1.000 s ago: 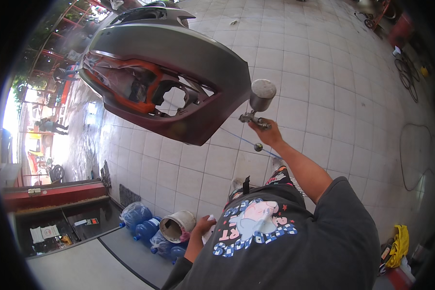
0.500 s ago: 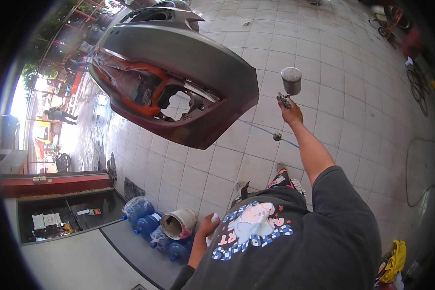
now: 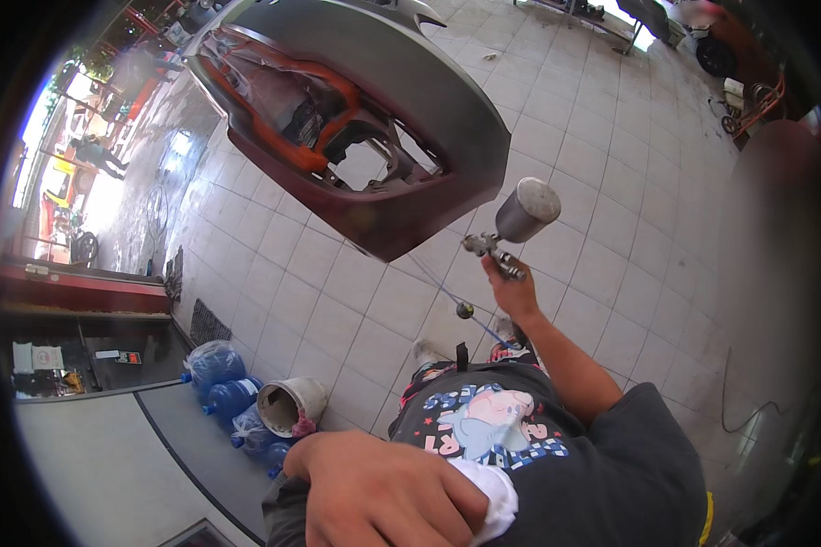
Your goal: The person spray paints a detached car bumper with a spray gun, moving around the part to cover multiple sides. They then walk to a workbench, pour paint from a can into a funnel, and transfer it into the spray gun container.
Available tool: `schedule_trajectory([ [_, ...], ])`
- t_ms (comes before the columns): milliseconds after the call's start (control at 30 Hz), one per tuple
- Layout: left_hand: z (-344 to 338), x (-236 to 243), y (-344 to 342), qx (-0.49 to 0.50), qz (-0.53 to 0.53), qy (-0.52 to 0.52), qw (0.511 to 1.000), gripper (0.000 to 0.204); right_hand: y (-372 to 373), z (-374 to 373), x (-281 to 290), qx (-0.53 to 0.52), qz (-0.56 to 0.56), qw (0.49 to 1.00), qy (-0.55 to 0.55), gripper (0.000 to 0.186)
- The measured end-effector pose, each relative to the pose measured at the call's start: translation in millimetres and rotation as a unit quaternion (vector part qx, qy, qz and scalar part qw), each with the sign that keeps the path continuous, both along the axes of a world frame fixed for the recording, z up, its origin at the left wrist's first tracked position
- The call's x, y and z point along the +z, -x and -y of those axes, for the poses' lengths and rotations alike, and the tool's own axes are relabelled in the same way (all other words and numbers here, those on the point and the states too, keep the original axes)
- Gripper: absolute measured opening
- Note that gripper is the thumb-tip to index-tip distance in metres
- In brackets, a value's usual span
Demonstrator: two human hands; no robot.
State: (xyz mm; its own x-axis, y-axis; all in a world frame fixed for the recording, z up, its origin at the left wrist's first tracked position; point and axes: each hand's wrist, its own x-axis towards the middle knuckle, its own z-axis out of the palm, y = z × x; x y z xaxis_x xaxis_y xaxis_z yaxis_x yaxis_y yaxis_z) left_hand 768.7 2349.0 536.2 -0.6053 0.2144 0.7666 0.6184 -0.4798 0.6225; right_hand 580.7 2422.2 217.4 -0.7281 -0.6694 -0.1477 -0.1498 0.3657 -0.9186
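Note:
My right hand (image 3: 513, 294) grips a metal spray gun (image 3: 491, 252) with a round silver cup (image 3: 526, 210) on it, close below the near corner of a car body panel (image 3: 452, 118). The panel is dull grey shading to dark red, with cut-out openings and an orange inner section (image 3: 324, 150); what supports it is hidden. A blue hose (image 3: 438, 283) with a small round fitting (image 3: 465, 310) runs near the gun toward my feet. Large at the bottom, my left hand (image 3: 383, 497) is closed on a crumpled white cloth (image 3: 493, 501), over my dark T-shirt.
Blue water jugs (image 3: 228, 398) and a white bucket (image 3: 283, 406) sit lower left, near a dark mat (image 3: 208, 319) and red-framed doorway (image 3: 82, 285). Someone (image 3: 96, 155) stands outside at upper left. A hand truck (image 3: 757, 105) and wheel (image 3: 716, 56) are at upper right on the tiled floor.
My left hand has risen from my side to close below the camera, with the cloth. The spray gun is lower and further left than half a second ago. The view has shifted.

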Motion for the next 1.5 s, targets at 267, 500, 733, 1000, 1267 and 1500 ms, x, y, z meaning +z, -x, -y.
schedule_trajectory([
  [267,-11,16,-24,-0.004,-0.070,-0.003,0.998,0.031,-82,13,37,0.099,0.061,0.988,0.103,0.034],
  [500,35,-81,-55,0.115,0.252,0.155,0.948,0.026,-9,18,14,0.042,0.016,0.998,0.043,0.036],
  [733,17,-329,-211,0.308,0.680,0.470,0.470,0.029,103,10,-31,-0.044,-0.075,0.995,-0.048,0.044],
  [1000,-107,-426,-348,0.197,0.933,0.115,0.277,0.040,207,15,-80,-0.132,-0.113,0.972,-0.161,0.052],
  [1267,-101,-459,-326,0.223,0.894,0.153,0.358,0.040,155,17,-66,-0.079,-0.078,0.992,-0.051,0.048],
  [1500,-19,-454,-273,0.208,0.870,0.157,0.419,0.036,31,8,6,-0.022,0.086,0.995,0.040,0.051],
])
